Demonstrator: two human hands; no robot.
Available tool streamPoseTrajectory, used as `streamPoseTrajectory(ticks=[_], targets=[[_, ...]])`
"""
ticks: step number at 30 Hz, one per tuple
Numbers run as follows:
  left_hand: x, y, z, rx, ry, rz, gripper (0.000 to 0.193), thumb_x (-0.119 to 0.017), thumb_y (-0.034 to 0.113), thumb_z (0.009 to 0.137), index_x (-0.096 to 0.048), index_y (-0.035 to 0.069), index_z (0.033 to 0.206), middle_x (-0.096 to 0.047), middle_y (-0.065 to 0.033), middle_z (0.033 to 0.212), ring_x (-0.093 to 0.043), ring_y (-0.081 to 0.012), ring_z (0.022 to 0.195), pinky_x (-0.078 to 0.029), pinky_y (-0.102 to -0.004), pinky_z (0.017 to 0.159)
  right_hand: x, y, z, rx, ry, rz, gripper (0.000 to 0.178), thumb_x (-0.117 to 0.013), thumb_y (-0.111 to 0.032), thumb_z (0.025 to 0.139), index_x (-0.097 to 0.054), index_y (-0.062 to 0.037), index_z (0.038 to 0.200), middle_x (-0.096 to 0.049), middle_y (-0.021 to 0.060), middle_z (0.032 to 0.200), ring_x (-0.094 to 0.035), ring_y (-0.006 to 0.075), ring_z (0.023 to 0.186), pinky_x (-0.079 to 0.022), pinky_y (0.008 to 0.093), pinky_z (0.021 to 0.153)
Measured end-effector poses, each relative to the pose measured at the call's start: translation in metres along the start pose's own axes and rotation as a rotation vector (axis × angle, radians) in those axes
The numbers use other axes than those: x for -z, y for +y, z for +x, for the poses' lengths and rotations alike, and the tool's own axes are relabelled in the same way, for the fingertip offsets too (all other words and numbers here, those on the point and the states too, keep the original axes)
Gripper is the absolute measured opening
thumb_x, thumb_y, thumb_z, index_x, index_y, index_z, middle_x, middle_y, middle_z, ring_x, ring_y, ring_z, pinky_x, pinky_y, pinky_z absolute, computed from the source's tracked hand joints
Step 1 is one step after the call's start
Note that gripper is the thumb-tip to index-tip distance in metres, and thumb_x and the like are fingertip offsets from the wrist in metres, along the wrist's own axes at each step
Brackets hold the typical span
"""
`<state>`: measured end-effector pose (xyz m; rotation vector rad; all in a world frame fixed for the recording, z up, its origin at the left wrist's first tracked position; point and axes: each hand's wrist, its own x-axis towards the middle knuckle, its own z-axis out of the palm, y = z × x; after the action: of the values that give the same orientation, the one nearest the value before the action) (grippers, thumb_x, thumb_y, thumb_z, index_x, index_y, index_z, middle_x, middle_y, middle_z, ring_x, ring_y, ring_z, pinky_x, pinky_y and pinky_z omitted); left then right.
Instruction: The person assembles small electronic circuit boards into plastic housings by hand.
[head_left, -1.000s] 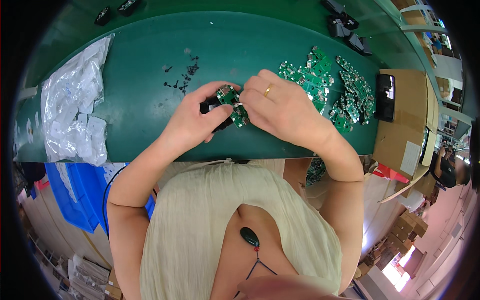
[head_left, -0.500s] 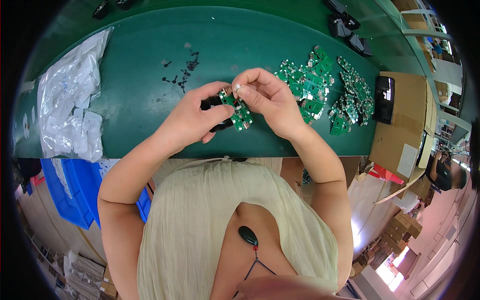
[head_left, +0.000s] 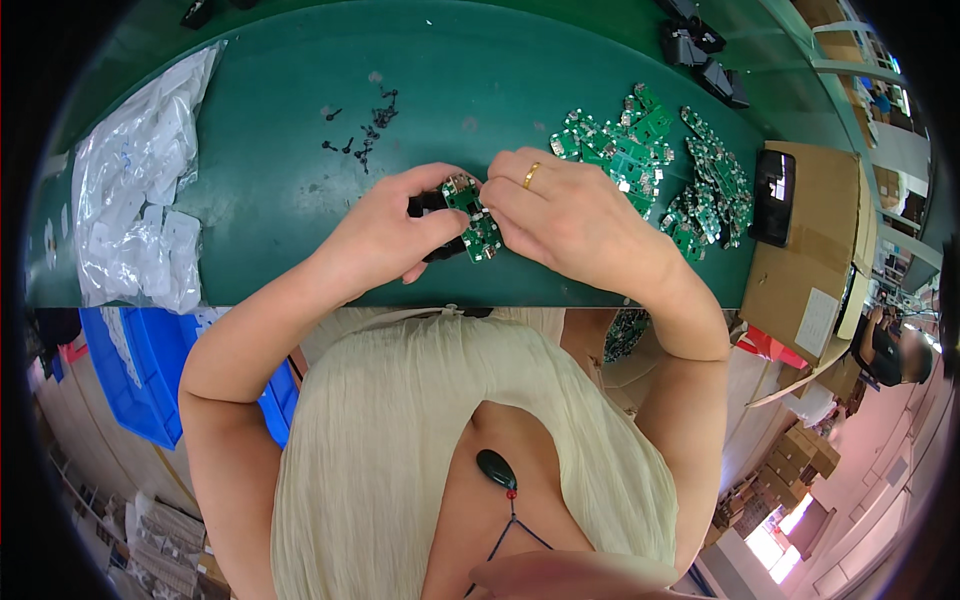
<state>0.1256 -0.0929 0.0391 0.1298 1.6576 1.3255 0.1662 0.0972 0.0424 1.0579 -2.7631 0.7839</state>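
My left hand [head_left: 400, 222] is closed around a green circuit board [head_left: 482, 236] and a black plastic housing [head_left: 428, 206] behind it, thumb pressed on the board's face. Against the board's right edge, my right hand [head_left: 560, 210] has its fingers bent and pressed together; a gold ring sits on one finger. Its fingertips are turned away, so whatever they pinch is hidden. To the right lie a loose heap of green circuit boards [head_left: 625, 150] and a second pile of boards [head_left: 712, 185]. Small black parts [head_left: 372, 132] are scattered beyond my left hand.
A clear bag of white plastic parts [head_left: 140, 180] lies at the table's left. Blue bins [head_left: 140, 385] stand below the left edge. At the right, a black phone [head_left: 772, 198] leans on a cardboard box [head_left: 810, 250]. Black housings [head_left: 705, 70] sit at the back right.
My right hand has turned over, its back now facing up, and its fingers have come down to the board's right edge. The small white connector it pinched is now hidden. My left hand keeps its hold.
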Motion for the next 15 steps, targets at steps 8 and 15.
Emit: streamPoseTrajectory(ticks=[8,15], targets=[[-0.0022,-0.0007,0.0026,-0.008,0.026,0.033,0.035,-0.054,0.018,0.078,-0.052,0.001,0.109,-0.051,-0.0024,0.059,-0.044,-0.009,0.04,-0.036,-0.0249,0.04,0.0026,-0.0011,0.0024,0.012,-0.071,0.003,0.022,-0.062,-0.003,0.063,-0.05,-0.0018,0.082,-0.051,0.0071,0.084,-0.053,0.0214,0.075,-0.046,0.0319,0.058],[-0.0028,-0.0033,0.0057,-0.019,0.011,0.063,0.037,-0.053,0.018,0.077,-0.051,0.0,0.109,-0.051,-0.0027,0.058,-0.044,-0.0097,0.04,-0.036,-0.0256,0.04,0.0071,-0.0079,0.0063,0.046,-0.167,-0.118,0.019,-0.058,-0.007,0.065,-0.054,-0.0014,0.082,-0.053,0.0067,0.084,-0.053,0.0196,0.074,-0.048,0.0284,0.056]])
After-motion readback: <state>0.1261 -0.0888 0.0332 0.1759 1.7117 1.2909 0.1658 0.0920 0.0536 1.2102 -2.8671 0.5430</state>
